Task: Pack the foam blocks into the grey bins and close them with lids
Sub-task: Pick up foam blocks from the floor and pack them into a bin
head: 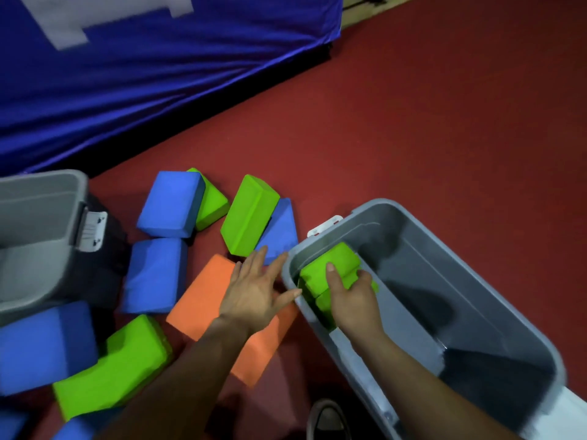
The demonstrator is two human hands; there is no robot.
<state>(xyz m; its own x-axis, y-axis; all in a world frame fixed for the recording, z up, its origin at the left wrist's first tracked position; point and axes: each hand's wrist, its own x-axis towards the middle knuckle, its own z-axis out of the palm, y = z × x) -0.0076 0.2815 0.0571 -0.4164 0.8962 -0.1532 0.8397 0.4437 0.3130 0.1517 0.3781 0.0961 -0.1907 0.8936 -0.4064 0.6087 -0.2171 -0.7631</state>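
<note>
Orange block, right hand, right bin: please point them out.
orange block [203, 296]: head view, on its top face.
right hand [352, 296]: head view, on the back of the hand.
right bin [460, 281]: head view, on its inner far wall.

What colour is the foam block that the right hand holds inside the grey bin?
The foam block is bright green; the head view shows it best.

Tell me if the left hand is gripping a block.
No, the left hand is open, fingers spread, above the orange block.
</note>
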